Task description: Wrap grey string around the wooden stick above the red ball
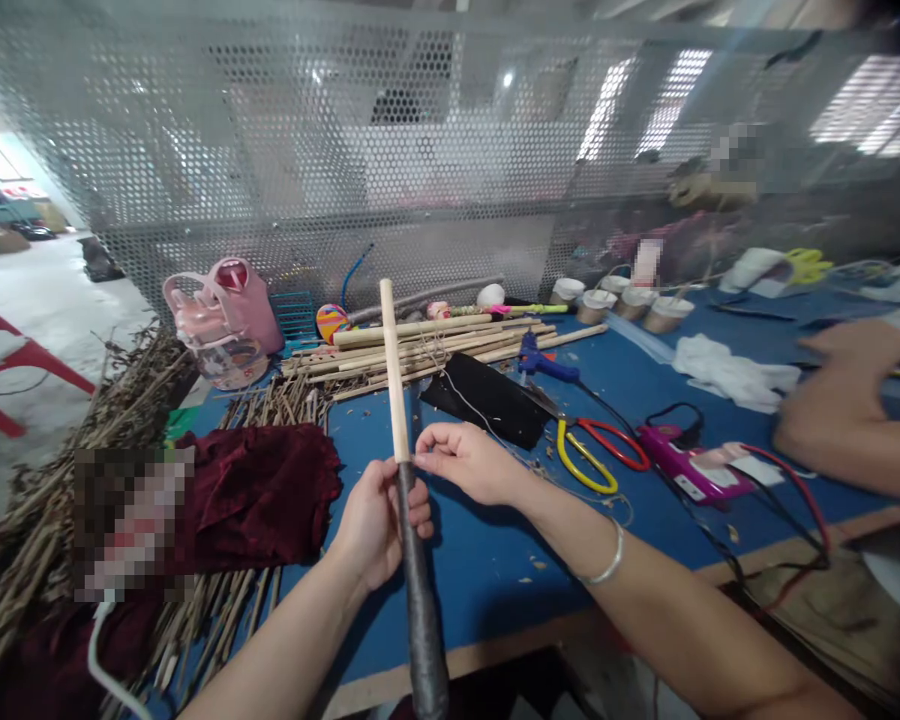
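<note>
My left hand (366, 522) is wrapped around a pale wooden stick (394, 385) whose lower part is covered in a dark wrap (421, 610). The stick stands nearly upright, its bare end away from me. Beside it, at the upper edge of the wrap, my right hand (474, 463) has thumb and forefinger pinched together. Whatever is between those fingertips is too small to make out. Just beyond lies a black cloth (487, 398). Scissors (589, 455) with one yellow and one red handle rest to the right.
Wooden sticks (450, 345), a blue glue gun (544, 360), white cups (598, 305) and a purple power strip (694, 465) lie on the blue table. Dried stalks (67, 440), a dark red cloth (270, 490) and pink bottles (229, 330) are left. A co-worker's arm (847, 420) reaches in right.
</note>
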`<state>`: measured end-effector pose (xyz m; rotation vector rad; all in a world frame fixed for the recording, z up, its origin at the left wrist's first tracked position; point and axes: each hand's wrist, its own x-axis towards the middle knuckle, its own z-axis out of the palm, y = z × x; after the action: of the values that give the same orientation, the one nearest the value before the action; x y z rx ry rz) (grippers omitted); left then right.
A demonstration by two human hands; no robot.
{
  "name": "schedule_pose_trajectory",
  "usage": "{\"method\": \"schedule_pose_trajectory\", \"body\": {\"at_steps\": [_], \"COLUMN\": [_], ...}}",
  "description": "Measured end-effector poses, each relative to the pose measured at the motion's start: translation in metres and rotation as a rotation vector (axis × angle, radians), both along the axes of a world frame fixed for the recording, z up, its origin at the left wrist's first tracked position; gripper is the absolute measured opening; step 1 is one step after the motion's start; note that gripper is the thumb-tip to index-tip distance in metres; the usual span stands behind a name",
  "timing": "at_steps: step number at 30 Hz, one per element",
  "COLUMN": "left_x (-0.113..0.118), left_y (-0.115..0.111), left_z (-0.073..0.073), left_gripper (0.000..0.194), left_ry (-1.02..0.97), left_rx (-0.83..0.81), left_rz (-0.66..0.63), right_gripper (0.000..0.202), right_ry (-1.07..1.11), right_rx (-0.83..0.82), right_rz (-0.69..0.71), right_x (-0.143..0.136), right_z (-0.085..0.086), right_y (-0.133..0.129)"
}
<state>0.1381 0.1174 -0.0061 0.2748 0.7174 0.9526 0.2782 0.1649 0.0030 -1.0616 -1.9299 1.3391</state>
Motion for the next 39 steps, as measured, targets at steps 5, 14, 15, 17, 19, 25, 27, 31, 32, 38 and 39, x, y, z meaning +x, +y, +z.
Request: {"method": "schedule_pose_trajectory", "body": {"at_steps": [5, 14, 15, 17, 19, 25, 27, 31, 32, 38, 39], "left_x": [0.002, 0.004, 0.006, 0.010, 0.010, -0.009, -0.013, -0.013, -0.012, -0.016, -0.017], "left_y": [0.000, -0.003, -0.004, -0.004, -0.003, 0.000, -0.002, -0.007, -0.007, 0.007, 0.011], "left_z": [0.001, -0.001, -0.001, -0.003, -0.005, -0.005, -0.003, 0.001, 0.002, 0.005, 0.006], "left_gripper": [0.019, 0.044, 0.048, 0.053, 0.057, 0.043, 0.040, 0.035, 0.033, 0.032, 0.031], "left_ry": [0.007, -0.093, -0.094, -0.062, 0.072, 0.900, 1.047, 0.987, 0.899, 0.590, 0.642], "left_rx": [0.006, 0.025, 0.024, 0.035, 0.062, 0.384, 0.494, 0.478, 0.455, 0.359, 0.359], "left_rz": [-0.009, -0.173, -0.188, -0.186, -0.160, -0.110, -0.135, -0.165, -0.186, -0.382, -0.411], "right_gripper": [0.026, 0.039, 0.039, 0.036, 0.031, 0.027, 0.026, 0.028, 0.029, 0.027, 0.026], "right_ry": [0.140, 0.378, 0.392, 0.413, 0.402, 0.265, 0.242, 0.236, 0.254, 0.305, 0.277], "right_rx": [-0.127, -0.487, -0.517, -0.532, -0.503, -0.378, -0.334, -0.357, -0.374, -0.333, -0.322], "right_rz": [-0.010, 0.263, 0.307, 0.335, 0.310, 0.180, 0.166, 0.242, 0.271, 0.228, 0.209], "right_x": [-0.001, -0.001, 0.000, 0.001, 0.002, 0.001, 0.001, 0.008, 0.010, 0.013, 0.013], "right_z": [-0.010, -0.025, -0.027, -0.030, -0.030, -0.017, -0.015, -0.015, -0.016, -0.018, -0.018], "right_y": [0.004, 0.010, 0.011, 0.012, 0.012, 0.006, 0.006, 0.010, 0.011, 0.015, 0.015]}}
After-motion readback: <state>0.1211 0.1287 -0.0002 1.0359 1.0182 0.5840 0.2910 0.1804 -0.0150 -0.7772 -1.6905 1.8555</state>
